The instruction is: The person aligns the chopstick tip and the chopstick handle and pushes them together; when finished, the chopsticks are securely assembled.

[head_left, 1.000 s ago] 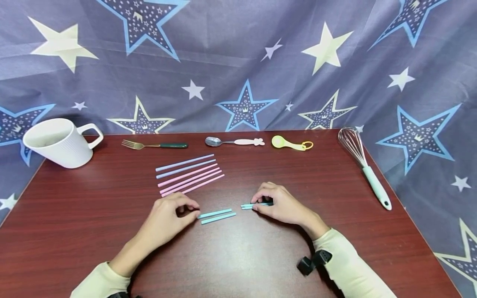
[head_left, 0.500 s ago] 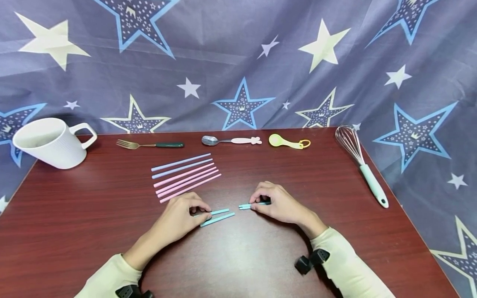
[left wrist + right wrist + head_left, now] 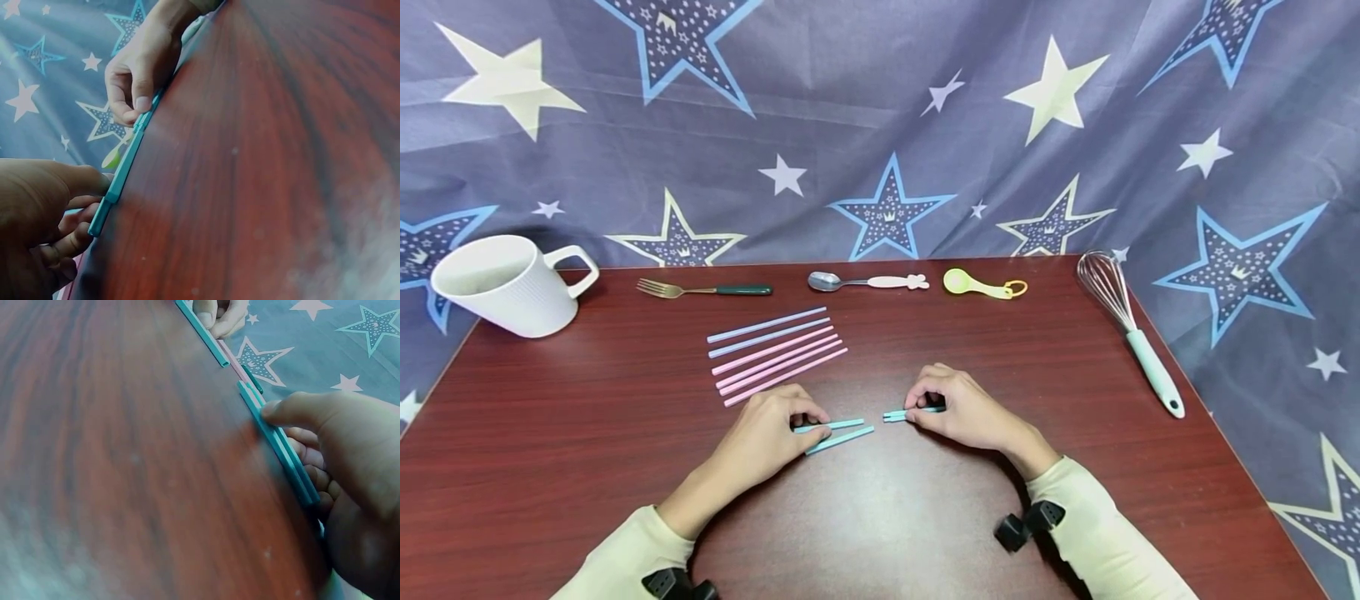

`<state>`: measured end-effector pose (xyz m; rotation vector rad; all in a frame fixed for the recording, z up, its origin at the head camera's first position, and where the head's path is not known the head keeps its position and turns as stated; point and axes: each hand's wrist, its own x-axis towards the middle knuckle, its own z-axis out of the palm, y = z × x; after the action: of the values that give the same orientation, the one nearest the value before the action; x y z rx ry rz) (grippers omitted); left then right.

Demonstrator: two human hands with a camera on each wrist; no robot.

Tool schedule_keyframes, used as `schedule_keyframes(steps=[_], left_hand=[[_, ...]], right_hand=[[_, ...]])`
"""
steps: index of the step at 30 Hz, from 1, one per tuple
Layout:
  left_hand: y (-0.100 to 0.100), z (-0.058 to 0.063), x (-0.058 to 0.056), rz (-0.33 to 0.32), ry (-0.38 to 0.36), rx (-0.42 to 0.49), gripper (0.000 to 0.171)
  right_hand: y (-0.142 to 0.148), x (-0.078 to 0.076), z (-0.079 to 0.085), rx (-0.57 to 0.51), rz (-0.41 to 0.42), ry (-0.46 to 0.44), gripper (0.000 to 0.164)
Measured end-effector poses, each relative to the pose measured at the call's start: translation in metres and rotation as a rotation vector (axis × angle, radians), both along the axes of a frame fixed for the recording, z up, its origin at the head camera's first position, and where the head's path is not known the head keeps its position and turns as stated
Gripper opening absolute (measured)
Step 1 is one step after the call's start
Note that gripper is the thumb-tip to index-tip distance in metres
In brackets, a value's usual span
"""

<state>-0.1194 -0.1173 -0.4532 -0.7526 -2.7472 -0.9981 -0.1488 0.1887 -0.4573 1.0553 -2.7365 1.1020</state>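
Observation:
My left hand (image 3: 771,429) pinches a short teal stick (image 3: 849,423) between thumb and fingers, low over the table. A second teal stick (image 3: 844,439) lies just in front of it, slightly slanted, its near end beside the left thumb. To the right, my right hand (image 3: 958,408) pinches more short teal sticks (image 3: 894,416), held side by side; the fingers cover part of them. In the right wrist view these teal sticks (image 3: 287,453) run close together under the thumb. Two blue sticks (image 3: 767,325) and several pink sticks (image 3: 782,365) lie in a slanted row behind the left hand.
Along the back of the dark red table (image 3: 880,533) are a white mug (image 3: 512,287), a fork (image 3: 707,290), a spoon (image 3: 868,282) and a yellow measuring spoon (image 3: 985,285). A whisk (image 3: 1131,333) lies at the right edge. Star-patterned cloth (image 3: 820,100) hangs behind.
My left hand has moved right, from the left ends of the two teal sticks to grip the farther one. My right hand keeps its place and hold.

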Motion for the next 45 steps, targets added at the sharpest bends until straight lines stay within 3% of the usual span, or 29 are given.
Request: schedule_keyframes(steps=[16,28,35,45], left_hand=[[-0.002,0.009,0.001,0.076,0.022,-0.063,0.008],[-0.005,0.021,0.001,0.025,0.072,0.015,0.009],[-0.004,0.025,0.002,0.033,0.072,0.044,0.009],[-0.003,0.026,0.006,0.046,0.092,0.081,0.01]], right_hand=[[0.002,-0.001,0.005,-0.055,0.007,-0.006,0.004],[-0.001,0.003,0.017,-0.11,-0.004,0.049,0.006],[-0.006,0.008,0.026,-0.111,-0.007,0.092,0.006],[-0.009,0.01,0.026,-0.15,-0.008,0.151,0.008]])
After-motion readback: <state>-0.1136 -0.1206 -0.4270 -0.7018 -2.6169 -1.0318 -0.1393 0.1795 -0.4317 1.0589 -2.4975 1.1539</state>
